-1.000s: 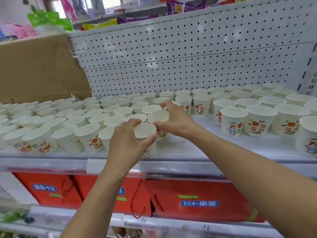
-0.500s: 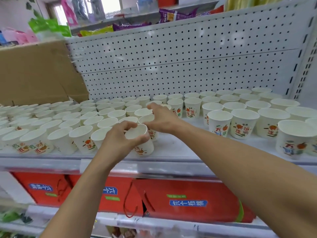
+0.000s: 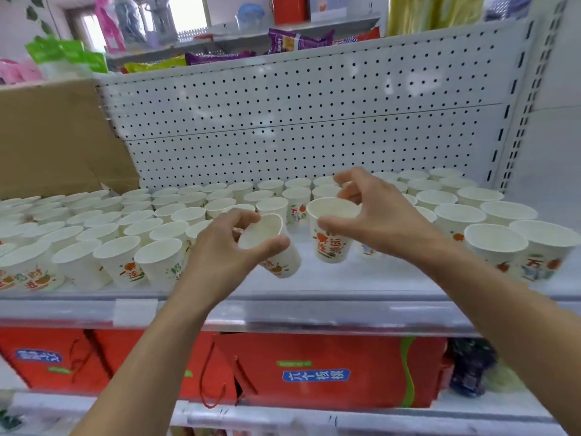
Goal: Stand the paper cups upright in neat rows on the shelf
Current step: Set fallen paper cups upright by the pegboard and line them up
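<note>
1. the left hand [image 3: 226,247] grips a tilted paper cup [image 3: 276,256] at its rim, over the shelf [image 3: 314,289] front.
2. the right hand [image 3: 377,221] pinches an upright cup [image 3: 331,243] just beside it.
3. behind, rows of cups [image 3: 125,225] stand before the pegboard [image 3: 283,121].

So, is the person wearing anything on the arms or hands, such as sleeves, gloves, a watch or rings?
No. The left forearm and the right forearm are bare up to the picture's edge; no sleeve shows. The left hand and the right hand have no gloves, and I see no watch, bracelet or ring.
</note>
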Demonstrator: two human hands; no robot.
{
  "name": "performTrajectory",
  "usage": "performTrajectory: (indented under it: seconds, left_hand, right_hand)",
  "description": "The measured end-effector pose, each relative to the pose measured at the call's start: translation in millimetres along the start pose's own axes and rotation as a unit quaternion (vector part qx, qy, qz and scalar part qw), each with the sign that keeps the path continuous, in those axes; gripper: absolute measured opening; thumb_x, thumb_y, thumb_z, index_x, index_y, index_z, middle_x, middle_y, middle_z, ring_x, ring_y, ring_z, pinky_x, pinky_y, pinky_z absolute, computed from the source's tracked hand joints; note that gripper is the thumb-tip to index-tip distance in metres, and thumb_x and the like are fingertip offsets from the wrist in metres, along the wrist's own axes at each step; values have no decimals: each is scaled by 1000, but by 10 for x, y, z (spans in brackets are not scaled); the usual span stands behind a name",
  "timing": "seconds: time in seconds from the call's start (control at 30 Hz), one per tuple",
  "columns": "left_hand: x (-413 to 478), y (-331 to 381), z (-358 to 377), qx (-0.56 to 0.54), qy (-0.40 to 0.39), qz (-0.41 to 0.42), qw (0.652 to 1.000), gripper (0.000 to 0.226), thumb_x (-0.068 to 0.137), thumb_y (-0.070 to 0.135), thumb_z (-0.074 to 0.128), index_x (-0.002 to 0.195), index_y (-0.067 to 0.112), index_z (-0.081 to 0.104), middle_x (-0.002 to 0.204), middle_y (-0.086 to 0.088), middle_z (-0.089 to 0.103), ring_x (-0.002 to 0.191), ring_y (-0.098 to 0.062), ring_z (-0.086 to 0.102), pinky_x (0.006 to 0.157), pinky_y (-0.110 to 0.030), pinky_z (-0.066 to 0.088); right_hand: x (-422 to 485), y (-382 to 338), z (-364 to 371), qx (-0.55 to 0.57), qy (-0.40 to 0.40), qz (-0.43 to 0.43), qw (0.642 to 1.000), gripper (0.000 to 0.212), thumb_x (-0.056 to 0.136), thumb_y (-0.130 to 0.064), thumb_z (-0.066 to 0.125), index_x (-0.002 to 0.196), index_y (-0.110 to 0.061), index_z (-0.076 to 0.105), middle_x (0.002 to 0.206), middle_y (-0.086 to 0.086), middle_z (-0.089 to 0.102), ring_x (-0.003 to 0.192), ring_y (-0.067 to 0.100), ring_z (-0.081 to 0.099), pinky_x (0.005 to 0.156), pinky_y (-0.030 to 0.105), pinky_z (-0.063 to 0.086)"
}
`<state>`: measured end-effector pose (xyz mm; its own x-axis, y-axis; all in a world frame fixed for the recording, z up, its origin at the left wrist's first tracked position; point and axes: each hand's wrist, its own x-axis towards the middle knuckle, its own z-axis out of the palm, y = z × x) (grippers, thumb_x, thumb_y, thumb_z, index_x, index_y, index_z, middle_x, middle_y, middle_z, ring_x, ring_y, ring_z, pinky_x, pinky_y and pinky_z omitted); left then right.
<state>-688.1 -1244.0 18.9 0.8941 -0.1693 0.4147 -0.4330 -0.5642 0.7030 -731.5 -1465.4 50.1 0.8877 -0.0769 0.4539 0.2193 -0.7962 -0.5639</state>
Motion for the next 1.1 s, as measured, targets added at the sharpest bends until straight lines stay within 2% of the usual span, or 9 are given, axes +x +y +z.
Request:
performTrajectory:
  seconds: [0.1, 0.17, 0.27, 0.47, 0.6, 0.73, 0.93, 1.1]
  left_hand:
    - [42, 352, 359, 15, -42, 43, 998, 59, 61, 61, 77, 108, 29, 61, 106, 14, 62, 92, -10, 59, 81, -36, 51]
    - [58, 554, 579, 37, -73, 65, 994, 62, 62, 62, 76, 110, 27, 60, 109, 12, 60, 96, -11, 57, 83, -34, 48]
    - [95, 739, 837, 74, -106, 82, 988, 66, 62, 63, 76, 112, 24, 58, 110, 9, 61, 98, -11, 55, 80, -31, 45]
    - [122, 832, 1095, 115, -134, 80, 981, 76, 60, 69, 74, 116, 21, 57, 115, 5, 61, 100, -12, 55, 78, -29, 42]
    - [86, 815, 1117, 95, -148, 57, 983, 81, 59, 68, 76, 122, 23, 54, 116, 7, 59, 100, -12, 56, 82, -30, 45]
    - [75, 797, 1124, 66, -147, 44, 986, 73, 60, 62, 79, 117, 23, 56, 111, 5, 61, 95, -15, 60, 86, -38, 51]
    - [46, 840, 1198, 54, -139, 33, 988, 69, 61, 60, 80, 115, 22, 58, 111, 6, 61, 97, -15, 59, 85, -34, 50]
    - [-9, 825, 1153, 56, -121, 35, 990, 72, 65, 68, 72, 121, 25, 56, 115, 9, 59, 97, -11, 58, 84, -32, 50]
  right_hand:
    - [-239, 248, -416, -46, 2, 37, 998, 69, 70, -44, 77, 130, -27, 45, 111, -6, 58, 99, 12, 56, 86, 29, 46]
    - [-339, 405, -550, -73, 3, 57, 996, 69, 68, -47, 77, 127, -29, 46, 111, -6, 60, 101, 13, 56, 91, 34, 47]
    - [-421, 598, -617, -127, 13, 63, 990, 71, 66, -54, 72, 127, -27, 47, 115, -3, 62, 108, 18, 55, 98, 43, 43]
    - [-489, 795, -595, -247, 0, 53, 967, 70, 76, -59, 63, 133, -25, 43, 121, -3, 61, 117, 20, 46, 97, 37, 27]
    - [-516, 868, -625, -263, -8, 53, 963, 73, 77, -64, 58, 136, -25, 41, 123, -3, 59, 120, 20, 42, 98, 37, 25]
    - [-500, 894, -662, -259, -18, 53, 964, 73, 76, -65, 58, 135, -26, 40, 124, -3, 59, 120, 20, 42, 98, 37, 25]
    - [-473, 899, -697, -223, -33, 52, 973, 72, 73, -60, 67, 133, -30, 40, 120, -6, 60, 115, 19, 43, 97, 37, 26]
    - [-439, 895, -697, -225, -22, 39, 973, 73, 73, -66, 62, 133, -31, 39, 127, -6, 56, 120, 17, 43, 97, 37, 25]
